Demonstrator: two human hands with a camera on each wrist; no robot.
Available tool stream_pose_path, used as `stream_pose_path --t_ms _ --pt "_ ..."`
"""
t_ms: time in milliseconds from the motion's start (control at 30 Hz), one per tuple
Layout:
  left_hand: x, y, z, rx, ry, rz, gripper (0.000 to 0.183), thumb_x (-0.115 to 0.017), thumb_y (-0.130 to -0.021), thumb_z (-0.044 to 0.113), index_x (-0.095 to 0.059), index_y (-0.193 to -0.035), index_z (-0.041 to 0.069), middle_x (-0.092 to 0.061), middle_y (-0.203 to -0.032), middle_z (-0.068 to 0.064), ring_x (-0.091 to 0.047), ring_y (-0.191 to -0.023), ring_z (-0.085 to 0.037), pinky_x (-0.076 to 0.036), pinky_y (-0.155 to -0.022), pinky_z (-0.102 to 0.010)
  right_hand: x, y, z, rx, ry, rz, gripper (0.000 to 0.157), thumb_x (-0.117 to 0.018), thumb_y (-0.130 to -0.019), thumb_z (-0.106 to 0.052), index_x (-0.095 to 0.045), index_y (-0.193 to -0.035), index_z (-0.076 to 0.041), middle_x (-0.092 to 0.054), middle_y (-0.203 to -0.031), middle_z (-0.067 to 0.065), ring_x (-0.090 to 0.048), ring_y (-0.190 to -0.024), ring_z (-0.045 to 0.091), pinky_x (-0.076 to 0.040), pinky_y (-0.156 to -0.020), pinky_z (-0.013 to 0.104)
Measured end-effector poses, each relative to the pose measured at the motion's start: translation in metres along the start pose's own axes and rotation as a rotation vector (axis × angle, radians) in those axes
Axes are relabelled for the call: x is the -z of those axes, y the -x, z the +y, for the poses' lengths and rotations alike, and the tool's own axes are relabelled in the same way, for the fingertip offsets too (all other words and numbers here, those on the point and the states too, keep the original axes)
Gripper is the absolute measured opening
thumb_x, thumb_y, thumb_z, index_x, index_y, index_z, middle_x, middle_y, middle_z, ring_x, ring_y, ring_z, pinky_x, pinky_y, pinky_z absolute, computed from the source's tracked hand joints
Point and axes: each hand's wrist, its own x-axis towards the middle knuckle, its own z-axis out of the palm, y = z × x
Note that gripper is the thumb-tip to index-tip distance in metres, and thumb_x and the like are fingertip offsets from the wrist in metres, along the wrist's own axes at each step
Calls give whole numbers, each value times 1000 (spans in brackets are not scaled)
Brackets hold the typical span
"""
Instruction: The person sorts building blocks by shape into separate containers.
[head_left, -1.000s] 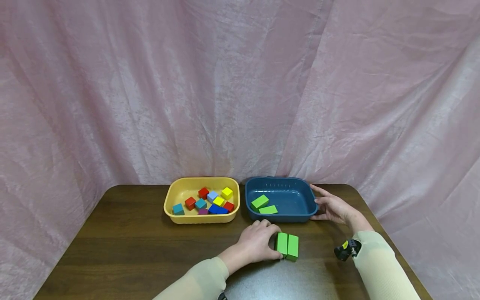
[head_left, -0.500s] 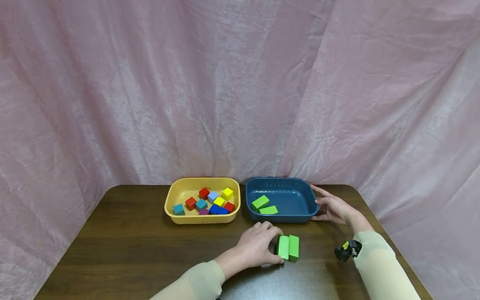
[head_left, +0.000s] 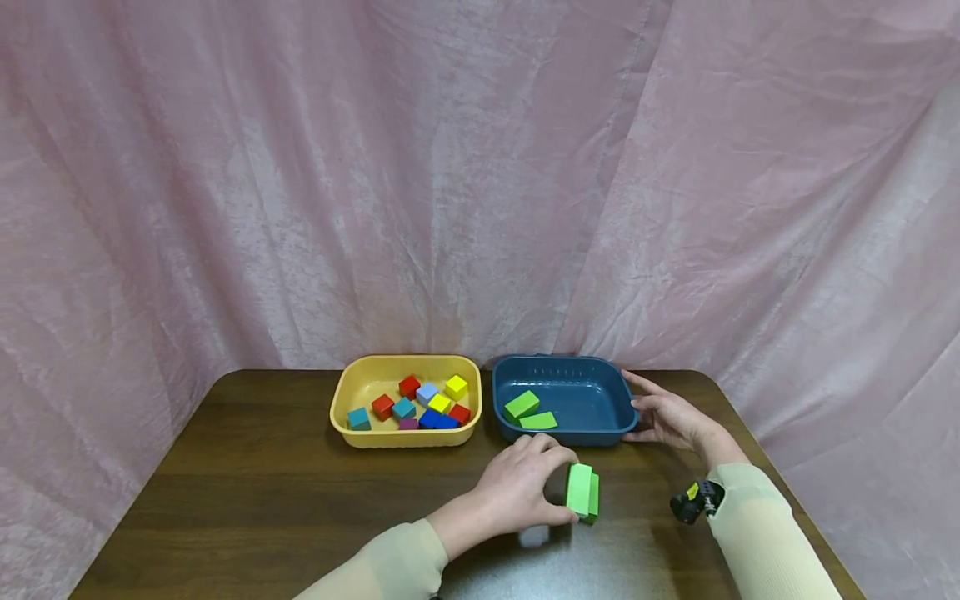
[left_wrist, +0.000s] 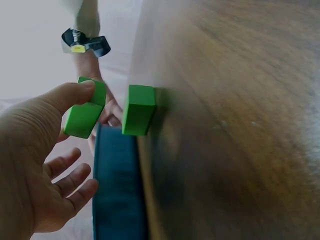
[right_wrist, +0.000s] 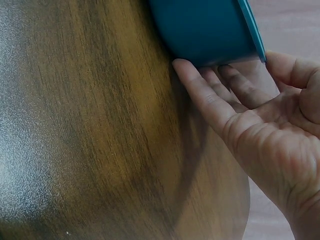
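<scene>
My left hand [head_left: 517, 487] pinches a green block [left_wrist: 86, 112] between thumb and fingers, raised above the table. Beside it a second green block [left_wrist: 139, 110] stands on the wood; in the head view the held one partly covers it. At the right end of the blue basin [head_left: 592, 437], my right hand [head_left: 671, 418] has its fingers spread against the outer wall. From the right wrist, the right thumb shows by the rim and the longer fingers reach low along the wall, fairly straight. Two green blocks [head_left: 521, 405] lie in the basin's left part.
Left of the basin stands a yellow basin [head_left: 405, 442] holding several small cubes [head_left: 403, 407] in red, blue, yellow and other colours. Both basins stand near the back edge of the brown table [head_left: 247, 467]. A pink curtain [head_left: 450, 183] hangs behind.
The left hand has lifted one green block from beside the other and shifted it slightly right, over its neighbour in the head view. The right hand stays at the blue basin.
</scene>
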Motion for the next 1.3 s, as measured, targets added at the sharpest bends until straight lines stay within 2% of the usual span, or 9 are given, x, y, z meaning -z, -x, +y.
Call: stream_pose_path --t_ms 233,567,833,1167,1300 --pt "13 -7 0 7 -10 32 66 -69 -66 66 -53 -121 36 -48 -115 9 -45 -108 -13 -46 -86 -31 0 0 -1 -1 -6 -9 62 -36 -100 -10 -7 -150 -32 -12 -150 21 -33 -127 43 -36 -91 63" --pt "30 -18 -5 21 22 48 65 -72 -67 61 -53 -123 33 -47 -118 8 -44 -107 -11 -46 -86 -33 0 0 -2 -3 -12 -5 62 -36 -100 -9 -7 -150 -31 -11 -150 22 -36 -125 43 -37 -90 63" --pt "38 -25 -9 25 -5 82 67 -73 -65 62 -53 -121 33 -47 -116 7 -44 -104 -12 -45 -85 -32 1 1 -2 -7 -29 -12 63 -36 -100 -9 -6 -150 -31 -14 -149 23 -34 -126 43 -35 -91 63" --pt "49 -31 -16 91 5 70 65 -73 -66 60 -53 -122 35 -47 -120 6 -42 -108 -16 -43 -89 -36 -1 3 -3 3 -22 -13 62 -35 -100 -8 -7 -150 -30 -17 -147 25 -38 -124 41 -34 -92 64" --pt "51 -33 -22 109 21 69 64 -72 -67 60 -52 -123 35 -46 -122 6 -41 -106 -14 -44 -86 -36 -1 3 -3 6 -18 -15 62 -35 -100 -8 -7 -150 -30 -17 -146 25 -42 -121 39 -35 -91 63"
